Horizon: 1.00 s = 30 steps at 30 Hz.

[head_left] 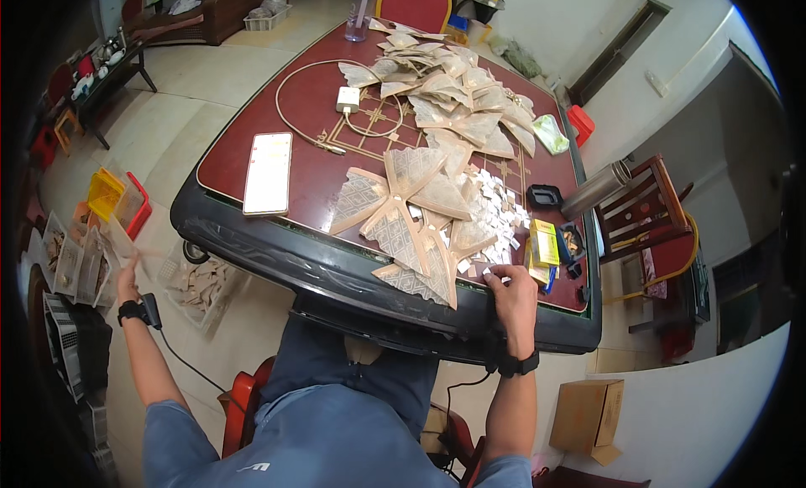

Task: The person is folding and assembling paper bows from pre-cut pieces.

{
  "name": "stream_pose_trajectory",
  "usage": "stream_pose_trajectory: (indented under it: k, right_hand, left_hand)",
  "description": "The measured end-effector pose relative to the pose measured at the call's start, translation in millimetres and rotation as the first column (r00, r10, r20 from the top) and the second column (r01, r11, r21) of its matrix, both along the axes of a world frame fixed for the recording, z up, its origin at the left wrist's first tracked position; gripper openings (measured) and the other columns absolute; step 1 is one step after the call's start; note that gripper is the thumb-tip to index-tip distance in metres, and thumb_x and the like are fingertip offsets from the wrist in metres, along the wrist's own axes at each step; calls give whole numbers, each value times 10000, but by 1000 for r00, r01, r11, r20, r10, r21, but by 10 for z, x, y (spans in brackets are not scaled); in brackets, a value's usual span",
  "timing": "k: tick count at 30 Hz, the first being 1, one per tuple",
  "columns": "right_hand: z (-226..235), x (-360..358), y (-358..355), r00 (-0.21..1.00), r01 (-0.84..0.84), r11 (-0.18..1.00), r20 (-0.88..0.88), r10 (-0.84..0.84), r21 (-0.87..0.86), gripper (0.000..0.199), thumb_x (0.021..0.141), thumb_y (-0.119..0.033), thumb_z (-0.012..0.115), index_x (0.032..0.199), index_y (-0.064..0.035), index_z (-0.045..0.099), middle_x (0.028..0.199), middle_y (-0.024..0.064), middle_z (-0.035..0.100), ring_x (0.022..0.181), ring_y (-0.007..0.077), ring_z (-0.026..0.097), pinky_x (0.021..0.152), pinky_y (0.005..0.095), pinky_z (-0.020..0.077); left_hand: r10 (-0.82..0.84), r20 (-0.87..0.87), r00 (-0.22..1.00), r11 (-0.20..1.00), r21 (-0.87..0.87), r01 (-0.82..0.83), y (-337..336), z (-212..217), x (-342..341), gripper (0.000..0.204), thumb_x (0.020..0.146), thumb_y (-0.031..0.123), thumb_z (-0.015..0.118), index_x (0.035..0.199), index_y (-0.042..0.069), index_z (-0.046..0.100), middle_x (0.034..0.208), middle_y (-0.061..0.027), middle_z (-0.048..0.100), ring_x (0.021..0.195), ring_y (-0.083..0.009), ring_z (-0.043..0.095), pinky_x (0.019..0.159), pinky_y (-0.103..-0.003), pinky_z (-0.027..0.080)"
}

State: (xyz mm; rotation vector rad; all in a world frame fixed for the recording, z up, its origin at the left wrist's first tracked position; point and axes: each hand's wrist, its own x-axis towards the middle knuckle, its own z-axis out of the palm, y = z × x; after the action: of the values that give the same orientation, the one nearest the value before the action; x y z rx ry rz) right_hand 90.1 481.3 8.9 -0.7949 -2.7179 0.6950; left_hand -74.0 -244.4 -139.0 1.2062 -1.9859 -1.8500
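At the table's near edge my right hand [514,296] is closed, thumb and fingertips pinching a small white square piece [487,272]. Just beyond it spreads a loose pile of such white squares [497,215]. To its left lie flat beige pieces with a diamond pattern [401,236], flared like fans and overlapping one another. My left hand [128,282] is off the table at the far left, beside clear plastic bins [84,265]. Its fingers are smeared by motion, so whether they hold anything is not visible. Both wrists wear black straps.
A dark red table [227,173] carries a larger beige heap [453,93], a phone [268,174], a white charger with cable [348,100], a bottle [361,13] and yellow boxes [544,243]. A floor bin of beige strips [200,288] stands left. A cardboard box [579,414] sits right.
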Motion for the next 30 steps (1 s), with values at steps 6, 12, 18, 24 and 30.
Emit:
stream_pose_trajectory:
  k: [6, 12, 18, 24, 30]
  right_hand:
    - [5, -25, -238, 996, 17, 977, -94, 3, 212, 128, 827, -124, 683, 903, -21, 678, 934, 135, 635, 850, 357, 624, 738, 422, 489]
    - [-126, -23, -240, 983, -3, 949, -174, 61, 316, 93, 812, -72, 700, 866, -16, 648, 875, 123, 630, 773, 318, 627, 668, 401, 487]
    - [-47, 32, -52, 951, 0, 893, -277, -139, -449, 104, 880, -48, 665, 951, 25, 644, 836, 100, 666, 694, 157, 644, 629, 285, 519]
    - [161, 212, -446, 921, -337, 142, -357, -154, -931, 159, 930, -32, 606, 1071, 41, 601, 903, 110, 678, 789, 183, 694, 694, 268, 599]
    - [14, 213, -748, 927, -340, 168, -360, -107, -925, 223, 941, -12, 582, 1150, 63, 569, 969, 144, 680, 861, 194, 694, 757, 281, 597]
  left_hand:
    - [-283, -342, 896, 949, 38, 314, 680, 364, 84, 560, 962, 359, 562, 1417, 66, 417, 1425, -135, 472, 1291, -258, 479, 1024, -428, 406]
    - [-494, -640, 588, 783, -33, 622, 2488, 1541, 468, 345, 970, 205, 565, 1250, 4, 552, 1145, -125, 646, 994, -184, 645, 872, -315, 511]
    - [-713, -632, 303, 271, 150, 951, 4027, 1786, 904, 233, 934, 42, 602, 1158, -19, 617, 1032, -104, 684, 954, -174, 665, 848, -296, 542]
    - [-746, -640, 183, 124, 137, 983, 4960, 1588, 964, 278, 911, 88, 662, 1159, -36, 644, 1027, -72, 691, 936, -85, 628, 841, -236, 511]
    - [-771, -602, 205, 102, 200, 974, 5028, 1392, 976, 262, 901, 101, 679, 1129, -28, 673, 982, -74, 698, 891, -96, 635, 806, -231, 521]
